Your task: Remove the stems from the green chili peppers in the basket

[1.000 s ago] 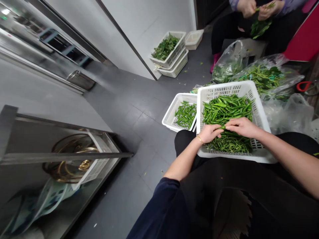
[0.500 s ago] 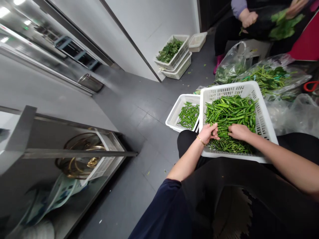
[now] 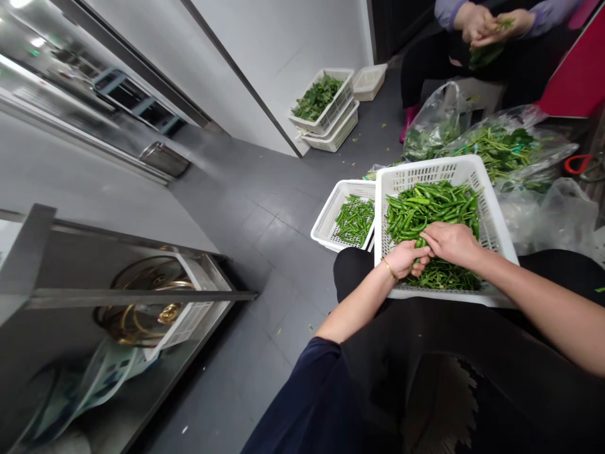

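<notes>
A white slatted basket (image 3: 494, 217) rests on my lap, with a heap of green chili peppers (image 3: 430, 200) in its far part. Nearer to me in it lies a pile of thin green stems (image 3: 447, 277). Over the basket my two hands meet. My left hand (image 3: 405, 258) is closed around a green chili pepper (image 3: 420, 242). My right hand (image 3: 451, 242) is pinched at the same pepper's upper end, its fingertips partly hidden. Left of the basket stands a smaller white basket (image 3: 322, 217) with fewer green chili peppers (image 3: 354, 221).
A metal shelf (image 3: 142, 297) with a glass-like bowl stands at left. Stacked white baskets (image 3: 331, 126) of leaves are by the wall. Plastic bags of greens (image 3: 501, 148) lie beyond the basket. A co-worker's hands (image 3: 494, 28) hold leafy greens at the top right.
My right hand has lifted off the peppers and moved to my left hand, which has shifted right. A pepper now shows between them. The co-worker's hands have come together.
</notes>
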`<control>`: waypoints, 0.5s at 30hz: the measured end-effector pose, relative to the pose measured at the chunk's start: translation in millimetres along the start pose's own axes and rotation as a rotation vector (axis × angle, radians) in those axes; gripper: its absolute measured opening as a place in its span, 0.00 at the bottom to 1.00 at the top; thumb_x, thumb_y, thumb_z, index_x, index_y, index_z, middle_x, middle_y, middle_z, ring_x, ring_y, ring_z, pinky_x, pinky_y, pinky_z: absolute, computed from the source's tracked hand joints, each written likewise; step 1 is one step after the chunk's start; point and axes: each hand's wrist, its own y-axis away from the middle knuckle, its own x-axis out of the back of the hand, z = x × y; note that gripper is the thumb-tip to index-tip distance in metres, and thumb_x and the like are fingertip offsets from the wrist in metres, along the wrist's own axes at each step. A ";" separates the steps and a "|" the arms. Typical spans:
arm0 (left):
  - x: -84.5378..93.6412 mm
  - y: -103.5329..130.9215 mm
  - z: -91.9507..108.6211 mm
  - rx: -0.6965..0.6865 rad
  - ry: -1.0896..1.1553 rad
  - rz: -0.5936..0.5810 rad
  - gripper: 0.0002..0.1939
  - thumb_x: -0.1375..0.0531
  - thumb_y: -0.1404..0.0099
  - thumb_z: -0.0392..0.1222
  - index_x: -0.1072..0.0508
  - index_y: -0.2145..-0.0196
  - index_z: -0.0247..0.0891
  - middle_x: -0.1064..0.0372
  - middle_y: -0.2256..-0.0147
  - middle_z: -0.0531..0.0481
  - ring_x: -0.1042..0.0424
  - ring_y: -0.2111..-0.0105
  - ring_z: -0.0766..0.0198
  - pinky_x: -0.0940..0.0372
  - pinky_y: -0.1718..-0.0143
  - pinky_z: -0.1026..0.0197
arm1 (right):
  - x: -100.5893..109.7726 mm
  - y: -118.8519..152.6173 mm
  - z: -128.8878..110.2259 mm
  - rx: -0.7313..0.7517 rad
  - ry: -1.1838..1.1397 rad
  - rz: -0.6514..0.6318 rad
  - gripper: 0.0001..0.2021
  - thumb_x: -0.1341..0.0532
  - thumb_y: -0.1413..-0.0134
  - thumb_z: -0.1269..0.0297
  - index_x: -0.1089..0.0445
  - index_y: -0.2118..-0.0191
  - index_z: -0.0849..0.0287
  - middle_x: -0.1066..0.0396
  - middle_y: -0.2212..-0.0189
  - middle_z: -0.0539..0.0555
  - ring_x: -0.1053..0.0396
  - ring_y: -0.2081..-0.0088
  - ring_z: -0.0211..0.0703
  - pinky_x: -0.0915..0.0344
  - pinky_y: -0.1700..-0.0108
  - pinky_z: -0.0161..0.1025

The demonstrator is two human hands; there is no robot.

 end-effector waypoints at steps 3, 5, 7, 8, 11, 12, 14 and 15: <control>-2.3 1.7 1.2 0.051 0.203 -0.043 0.12 0.40 0.44 0.44 0.37 0.72 0.34 0.51 0.83 0.61 0.56 0.88 0.79 0.61 0.87 0.73 | -11.7 4.8 9.7 -0.048 0.242 -0.014 0.20 0.55 0.39 0.59 0.30 0.66 0.64 0.29 0.68 0.61 0.32 0.71 0.42 0.48 0.74 0.36; 1.9 0.9 1.4 0.012 0.235 0.032 0.11 0.39 0.45 0.44 0.36 0.70 0.34 0.53 0.83 0.61 0.56 0.88 0.79 0.63 0.87 0.72 | -24.5 11.1 21.0 -0.100 0.286 -0.178 0.18 0.53 0.40 0.56 0.30 0.62 0.62 0.29 0.65 0.61 0.31 0.70 0.44 0.46 0.72 0.36; 10.5 -1.1 1.2 -0.071 0.232 0.143 0.11 0.38 0.45 0.44 0.34 0.69 0.35 0.55 0.85 0.62 0.57 0.88 0.78 0.62 0.87 0.72 | -39.9 18.5 31.6 -0.117 0.293 -0.406 0.17 0.48 0.43 0.54 0.31 0.58 0.60 0.29 0.63 0.61 0.30 0.68 0.46 0.44 0.71 0.37; 15.6 -2.4 0.7 -0.110 0.224 0.195 0.11 0.38 0.46 0.44 0.34 0.69 0.35 0.55 0.85 0.63 0.56 0.89 0.78 0.60 0.87 0.71 | -47.2 21.7 35.8 -0.118 0.291 -0.502 0.16 0.47 0.43 0.54 0.32 0.58 0.59 0.29 0.63 0.61 0.30 0.68 0.47 0.43 0.70 0.37; 28.8 -7.5 -3.1 -0.138 0.169 0.278 0.11 0.38 0.47 0.44 0.32 0.70 0.34 0.48 0.85 0.60 0.46 0.87 0.75 0.49 0.85 0.70 | -59.8 25.9 45.4 -0.134 0.267 -0.591 0.15 0.51 0.41 0.59 0.30 0.60 0.59 0.29 0.62 0.61 0.29 0.67 0.46 0.41 0.70 0.38; 31.5 -9.5 -5.2 -0.115 0.146 0.279 0.11 0.38 0.47 0.43 0.32 0.70 0.33 0.44 0.83 0.57 0.42 0.85 0.74 0.46 0.84 0.69 | -59.3 25.3 48.8 -0.135 0.239 -0.562 0.15 0.52 0.41 0.61 0.30 0.62 0.58 0.29 0.62 0.60 0.30 0.67 0.45 0.41 0.69 0.37; 34.0 -14.2 -9.8 -0.044 0.118 0.255 0.11 0.38 0.48 0.41 0.31 0.69 0.31 0.42 0.82 0.56 0.41 0.84 0.74 0.48 0.84 0.70 | -52.2 22.5 56.9 -0.137 0.149 -0.455 0.15 0.53 0.42 0.61 0.29 0.64 0.57 0.28 0.63 0.57 0.30 0.65 0.43 0.40 0.67 0.36; 34.1 -17.0 -12.1 -0.010 0.118 0.246 0.10 0.38 0.48 0.41 0.31 0.70 0.31 0.44 0.83 0.57 0.44 0.86 0.76 0.52 0.85 0.71 | -47.1 21.0 61.1 -0.137 0.096 -0.398 0.15 0.52 0.43 0.60 0.28 0.65 0.56 0.28 0.64 0.55 0.30 0.65 0.43 0.40 0.66 0.36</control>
